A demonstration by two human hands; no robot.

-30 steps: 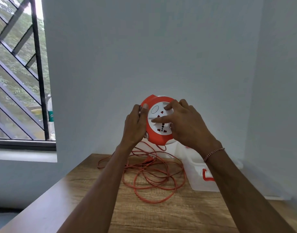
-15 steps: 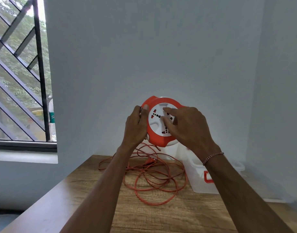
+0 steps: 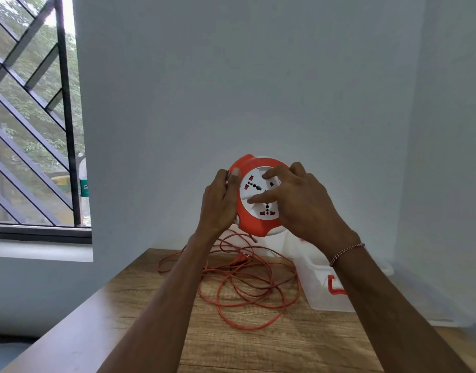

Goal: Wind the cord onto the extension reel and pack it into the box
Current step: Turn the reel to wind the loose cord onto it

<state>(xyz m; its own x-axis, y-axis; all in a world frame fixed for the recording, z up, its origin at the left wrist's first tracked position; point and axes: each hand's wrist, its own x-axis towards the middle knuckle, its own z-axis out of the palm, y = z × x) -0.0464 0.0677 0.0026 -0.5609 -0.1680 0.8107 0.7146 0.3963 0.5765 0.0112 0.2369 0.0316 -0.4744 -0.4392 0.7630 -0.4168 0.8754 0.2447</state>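
Reel first: the round orange extension reel with its white socket face [image 3: 259, 195] sat in mid-air at the centre of the frame, held up in front of the pale grey wall [image 3: 231, 90], face towards me and tilted a little. My left hand [image 3: 220, 203] gripped its left rim, the thumb laid flat over the orange edge and the other fingers curled out of sight behind it. My right hand [image 3: 298, 203] lay across the right half of the face, its fingers spread: the forefinger pointed left over the middle of the white disc and another fingertip rested near the disc's upper edge.

Compared with half a second before, the white disc had turned: its socket holes now formed a different pattern, with one set of slots showing near the lower part of the disc. My right fingers had shifted over the face with it, while my left hand kept the same hold on the rim.

The thin orange cord [image 3: 247, 286] hung from the reel's lower edge and still lay in loose, tangled loops on the wooden tabletop [image 3: 258, 351], below centre. Its orange plug [image 3: 238, 261] rested among the upper loops. The translucent white plastic box with an orange latch [image 3: 323, 286] stood on the table just right of the loops, partly hidden by my right forearm. A barred window [image 3: 35, 117] filled the upper left of the frame.
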